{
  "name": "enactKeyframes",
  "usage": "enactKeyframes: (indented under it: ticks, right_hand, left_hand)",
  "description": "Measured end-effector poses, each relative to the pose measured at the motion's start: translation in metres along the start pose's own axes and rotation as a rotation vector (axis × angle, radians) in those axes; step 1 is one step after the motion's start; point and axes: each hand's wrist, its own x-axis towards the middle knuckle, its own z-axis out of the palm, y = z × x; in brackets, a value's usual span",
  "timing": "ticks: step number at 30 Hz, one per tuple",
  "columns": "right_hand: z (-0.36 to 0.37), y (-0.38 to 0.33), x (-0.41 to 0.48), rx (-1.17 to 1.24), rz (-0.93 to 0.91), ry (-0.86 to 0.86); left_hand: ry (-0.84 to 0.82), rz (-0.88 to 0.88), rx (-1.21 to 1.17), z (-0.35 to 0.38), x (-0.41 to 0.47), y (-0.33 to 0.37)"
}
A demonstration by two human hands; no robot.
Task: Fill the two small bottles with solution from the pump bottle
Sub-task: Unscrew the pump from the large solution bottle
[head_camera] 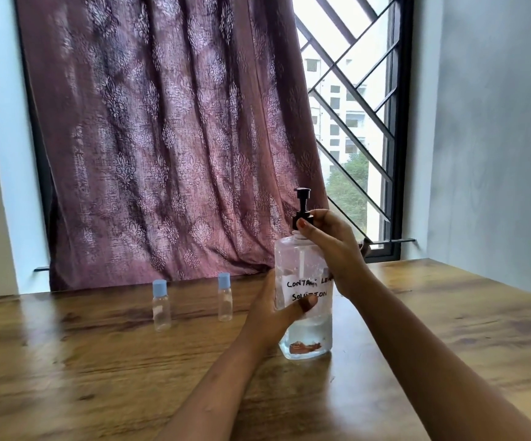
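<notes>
Wooden table (98, 361) by a window: two hands hold a clear plastic pump bottle (305, 338) standing upright, right of centre.
The left hand (273, 313) wraps the body, thumb across its handwritten white label (308, 289); the right hand (331, 243) pinches the black pump collar (300, 218). To the left stand two small clear blue-capped bottles, one (225, 297) nearer, one (161, 305) farther. A maroon patterned curtain (162, 138) hangs behind.

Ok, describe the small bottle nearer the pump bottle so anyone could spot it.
On the wooden table, before the purple curtain, stand two clear blue-capped small bottles. Yours is the right bottle, nearer the labelled pump bottle; the left bottle stands farther off.
</notes>
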Motion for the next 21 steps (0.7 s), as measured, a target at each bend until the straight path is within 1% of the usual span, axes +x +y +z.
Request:
enactKeyframes:
  ticks: [2, 6, 11, 13, 15, 18, 21]
  right_hand:
    - [-0.0002, 0.0002, -0.0003, 0.038, 0.006, -0.041]
    - [0.0016, -0.0008, -0.0019, 0.091, 0.03, -0.032]
    - [0.004, 0.0036, -0.0026, -0.089, -0.053, 0.043]
    - [0.0041, 0.0035, -0.0019, -0.085, -0.065, 0.069]
    - [0.0018, 0.0034, -0.0003, -0.029, -0.052, 0.045]
    - [-0.0002, 0.0023, -0.0009, 0.039, -0.031, -0.041]
    - [0.0008, 0.0019, -0.0022, 0.066, -0.011, -0.045]
  left_hand:
    - [0.002, -0.006, 0.001, -0.0005, -0.0007, 0.0003]
    - [-0.009, -0.007, -0.027, 0.0003, -0.0031, 0.0026]
    - [-0.016, -0.007, -0.024, 0.0009, -0.0037, 0.0047]
    - [-0.01, -0.006, -0.019, 0.0009, -0.0039, 0.0053]
    - [-0.006, -0.008, -0.012, 0.0006, -0.0033, 0.0035]
    - [-0.004, -0.014, -0.003, 0.0002, -0.0031, 0.0022]
    - [-0.008, -0.016, -0.014, 0.0005, -0.0033, 0.0013]
